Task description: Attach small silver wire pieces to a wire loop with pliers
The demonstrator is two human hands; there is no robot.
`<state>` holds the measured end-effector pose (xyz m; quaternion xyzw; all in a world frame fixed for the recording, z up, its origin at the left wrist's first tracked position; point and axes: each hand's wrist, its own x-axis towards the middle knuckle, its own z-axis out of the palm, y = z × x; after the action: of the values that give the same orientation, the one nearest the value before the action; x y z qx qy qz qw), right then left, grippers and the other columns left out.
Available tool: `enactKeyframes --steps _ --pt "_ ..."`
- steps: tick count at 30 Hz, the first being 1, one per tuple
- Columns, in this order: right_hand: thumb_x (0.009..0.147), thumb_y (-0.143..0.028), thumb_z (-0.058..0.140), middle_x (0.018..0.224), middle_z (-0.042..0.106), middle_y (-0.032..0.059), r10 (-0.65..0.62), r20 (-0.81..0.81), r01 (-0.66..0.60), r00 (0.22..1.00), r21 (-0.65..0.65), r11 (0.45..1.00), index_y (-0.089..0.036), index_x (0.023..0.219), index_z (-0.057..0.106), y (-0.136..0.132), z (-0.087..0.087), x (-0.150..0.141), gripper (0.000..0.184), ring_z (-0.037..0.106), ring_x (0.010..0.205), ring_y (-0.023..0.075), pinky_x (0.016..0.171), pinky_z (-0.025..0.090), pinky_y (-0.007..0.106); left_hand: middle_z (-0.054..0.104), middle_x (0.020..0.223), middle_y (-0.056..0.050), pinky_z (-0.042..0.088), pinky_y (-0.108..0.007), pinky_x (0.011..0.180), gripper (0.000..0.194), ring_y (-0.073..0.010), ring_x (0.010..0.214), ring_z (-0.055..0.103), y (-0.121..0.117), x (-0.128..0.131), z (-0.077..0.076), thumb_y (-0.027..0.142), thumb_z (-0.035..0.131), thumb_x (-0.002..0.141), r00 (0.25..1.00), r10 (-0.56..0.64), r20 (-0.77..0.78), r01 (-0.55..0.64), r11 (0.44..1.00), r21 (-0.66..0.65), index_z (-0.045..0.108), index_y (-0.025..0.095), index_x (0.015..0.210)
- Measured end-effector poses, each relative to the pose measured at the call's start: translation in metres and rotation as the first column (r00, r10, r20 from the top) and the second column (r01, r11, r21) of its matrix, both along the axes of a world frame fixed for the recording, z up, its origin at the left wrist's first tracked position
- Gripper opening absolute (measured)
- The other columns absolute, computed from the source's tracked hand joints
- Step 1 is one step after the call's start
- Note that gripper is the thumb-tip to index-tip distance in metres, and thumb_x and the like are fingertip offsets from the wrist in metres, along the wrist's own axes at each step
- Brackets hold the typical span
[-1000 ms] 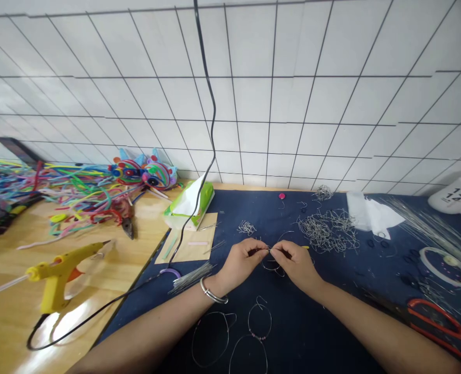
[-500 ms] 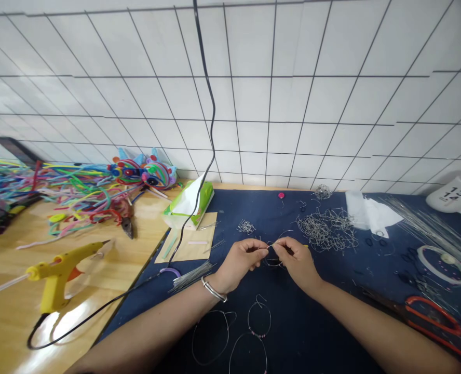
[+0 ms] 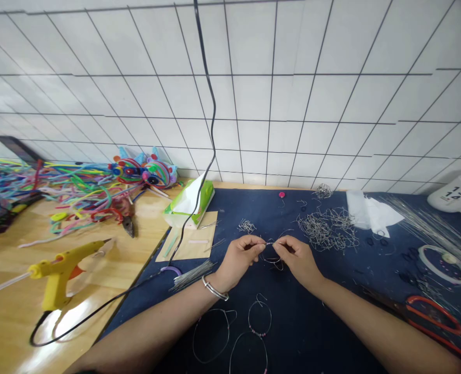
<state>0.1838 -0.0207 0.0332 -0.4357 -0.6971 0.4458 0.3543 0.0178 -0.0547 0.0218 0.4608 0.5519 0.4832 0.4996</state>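
My left hand [image 3: 239,258] and my right hand [image 3: 297,257] meet over the dark blue cloth [image 3: 312,322], fingertips pinched together on a thin wire piece [image 3: 271,244] between them. A loop of that wire hangs below the fingers. A silver bangle [image 3: 214,290] sits on my left wrist. Three finished wire hoops [image 3: 259,318] lie on the cloth just in front of my forearms, some strung with small pink beads.
A heap of bent wire bits [image 3: 327,228] lies right of my hands, straight wires [image 3: 191,275] to the left. A yellow glue gun [image 3: 61,270] with black cord, pliers [image 3: 127,224], coloured pipe cleaners [image 3: 70,189], a tissue pack [image 3: 189,205], red scissors [image 3: 435,317] and a mug [image 3: 456,197] surround the cloth.
Both hands stay pinched on the wire and have shifted slightly away from me; the fingers have worked the wire a little.
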Motion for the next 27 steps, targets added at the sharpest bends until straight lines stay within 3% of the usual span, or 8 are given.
enactKeyframes --steps 8,17,27 --pt "0.079 -0.031 0.046 0.058 0.044 -0.0038 0.082 0.022 -0.082 0.996 -0.023 0.996 -0.020 0.068 0.053 0.0014 -0.0049 0.0004 0.017 0.042 0.054 0.0097 0.053 0.035 0.022 0.048 0.052 0.003 0.034 -0.020 0.049 0.025 -0.0074 0.048 0.041 0.0022 -0.0037 -0.0012 0.037 0.055 0.076 0.999 -0.037 -0.007 0.037 0.999 0.034 0.062 0.014 0.085" --pt "0.079 -0.030 0.046 0.056 0.043 -0.0045 0.126 0.051 -0.126 0.991 -0.004 0.992 -0.020 0.067 0.052 0.0021 -0.0054 0.0011 0.017 0.040 0.053 0.0092 0.053 0.033 0.021 0.051 0.065 0.000 0.036 -0.020 0.050 0.024 -0.0088 0.056 0.046 0.0037 -0.0050 0.0013 0.037 0.057 0.075 0.997 -0.062 -0.054 0.066 0.995 0.075 0.062 0.015 0.078" --pt "0.080 -0.029 0.045 0.058 0.043 -0.0047 0.158 0.084 -0.157 0.984 -0.020 0.987 -0.019 0.069 0.050 0.0039 -0.0082 0.0021 0.016 0.041 0.055 0.0083 0.054 0.034 0.020 0.053 0.065 0.000 0.035 -0.020 0.050 0.026 -0.0076 0.054 0.043 0.0070 -0.0078 -0.0055 0.038 0.057 0.075 0.996 -0.084 -0.031 0.085 0.995 0.053 0.062 0.014 0.082"
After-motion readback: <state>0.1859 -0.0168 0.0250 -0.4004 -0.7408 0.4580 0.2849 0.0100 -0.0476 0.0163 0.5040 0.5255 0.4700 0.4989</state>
